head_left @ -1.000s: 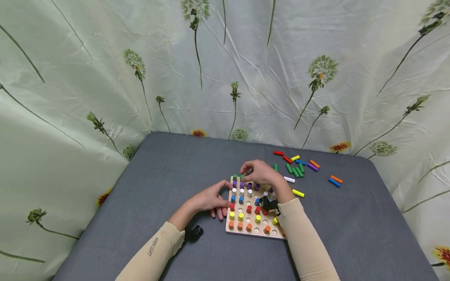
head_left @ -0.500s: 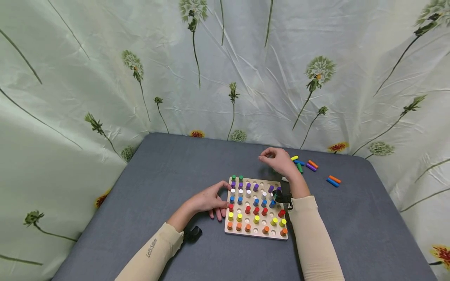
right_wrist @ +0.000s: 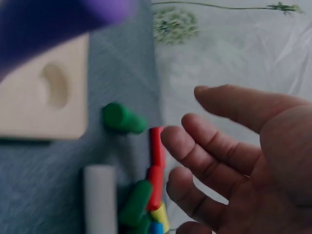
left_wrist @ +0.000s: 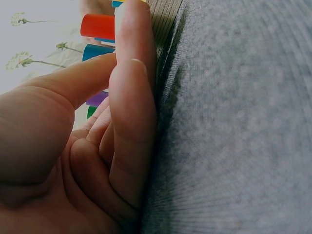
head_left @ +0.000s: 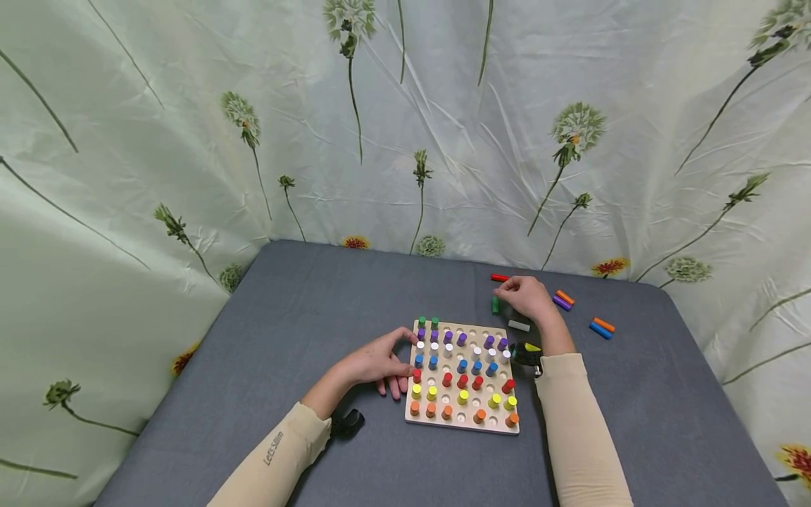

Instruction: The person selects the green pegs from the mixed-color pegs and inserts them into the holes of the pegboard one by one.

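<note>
In the head view my left hand (head_left: pixel 376 359) holds the left edge of a wooden pegboard (head_left: pixel 494 427), with thumb and index finger apart along it. The pegboard bears rows of upright coloured pegs, green at the back and orange at the front. Its wooden side (left_wrist: pixel 163 17) shows past the fingers in the left wrist view. My right hand (head_left: pixel 527 297) is beyond the board's back right corner, just right of a loose green peg (head_left: pixel 495 305). In the right wrist view the right hand (right_wrist: pixel 219 161) has thumb and fingers apart and holds nothing. The green peg (right_wrist: pixel 122 119) lies short of its fingertips.
Loose pegs lie on the grey table (head_left: pixel 342 296): a red peg (head_left: pixel 500 277), a white peg (head_left: pixel 519 326), a purple peg (head_left: pixel 562 303) and a blue peg (head_left: pixel 600 330). The right hand hides others. A flower-print curtain (head_left: pixel 380 197) hangs along the table's back edge.
My right hand has left a green peg standing in the board's back row. It has moved back and right to the loose pegs. The left hand stays on the board's edge.
</note>
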Available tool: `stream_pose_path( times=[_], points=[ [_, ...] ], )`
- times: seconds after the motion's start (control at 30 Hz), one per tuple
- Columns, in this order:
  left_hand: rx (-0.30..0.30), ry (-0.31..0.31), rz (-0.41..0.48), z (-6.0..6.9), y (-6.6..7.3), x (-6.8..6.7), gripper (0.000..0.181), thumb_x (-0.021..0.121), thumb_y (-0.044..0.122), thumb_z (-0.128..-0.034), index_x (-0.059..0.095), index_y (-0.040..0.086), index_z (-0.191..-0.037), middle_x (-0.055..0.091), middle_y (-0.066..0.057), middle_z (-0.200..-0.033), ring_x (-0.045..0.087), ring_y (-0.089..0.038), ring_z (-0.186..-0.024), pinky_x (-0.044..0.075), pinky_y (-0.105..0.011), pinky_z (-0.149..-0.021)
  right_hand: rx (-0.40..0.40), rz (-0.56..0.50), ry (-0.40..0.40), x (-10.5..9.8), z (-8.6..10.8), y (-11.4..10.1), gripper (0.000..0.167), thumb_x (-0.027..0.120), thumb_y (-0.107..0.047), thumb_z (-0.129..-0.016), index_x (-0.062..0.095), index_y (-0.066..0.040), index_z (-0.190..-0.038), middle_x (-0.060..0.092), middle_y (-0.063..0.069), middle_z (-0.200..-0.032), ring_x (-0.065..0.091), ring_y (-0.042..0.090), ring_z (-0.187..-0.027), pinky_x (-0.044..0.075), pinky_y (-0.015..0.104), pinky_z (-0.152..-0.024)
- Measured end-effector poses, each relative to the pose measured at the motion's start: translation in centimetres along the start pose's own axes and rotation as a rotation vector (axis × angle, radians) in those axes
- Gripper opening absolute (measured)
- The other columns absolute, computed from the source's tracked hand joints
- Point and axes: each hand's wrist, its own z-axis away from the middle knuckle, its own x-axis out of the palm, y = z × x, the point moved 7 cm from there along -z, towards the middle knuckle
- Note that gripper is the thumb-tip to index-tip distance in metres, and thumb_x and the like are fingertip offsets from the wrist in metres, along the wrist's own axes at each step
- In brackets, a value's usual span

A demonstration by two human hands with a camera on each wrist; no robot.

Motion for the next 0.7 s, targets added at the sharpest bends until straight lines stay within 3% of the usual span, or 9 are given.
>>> stream_pose_path(
  times=[0.17,0.43,0.7],
  points=[
    [0.005,-0.001,0.003,0.0,0.0,0.0,0.047,0.07,0.015,-0.1024,0.044,0.021,-0.142,0.077,-0.006,-0.073,0.07,-0.012,-0.054,0.05,-0.025,-0.044,0.018,0.063,-0.005,0.7,-0.4,0.9,0.031,0.065,-0.034,-0.104,0.071,-0.004,-0.106,0.069,0.011,-0.1,0.057,0.023,-0.084,0.043,0.031,-0.071],
    [0.01,0.001,-0.002,0.1,-0.1,0.0,0.046,0.069,0.017,-0.103,0.044,0.022,-0.142,0.077,-0.006,-0.073,0.071,-0.012,-0.054,0.051,-0.025,-0.044,0.068,0.171,-0.043,1.2,-0.8,0.7,0.032,0.068,-0.038,-0.102,0.073,-0.006,-0.1,0.07,0.008,-0.096,0.058,0.02,-0.076,0.043,0.031,-0.065],
    [0.008,-0.001,0.0,0.0,0.0,0.0,0.046,0.069,0.015,-0.1028,0.044,0.022,-0.141,0.076,-0.006,-0.072,0.07,-0.012,-0.054,0.05,-0.025,-0.044,0.069,0.231,-0.118,1.9,-1.3,0.1,0.027,0.071,-0.032,-0.101,0.075,-0.006,-0.109,0.073,0.011,-0.106,0.061,0.02,-0.083,0.047,0.034,-0.07]
  ],
)
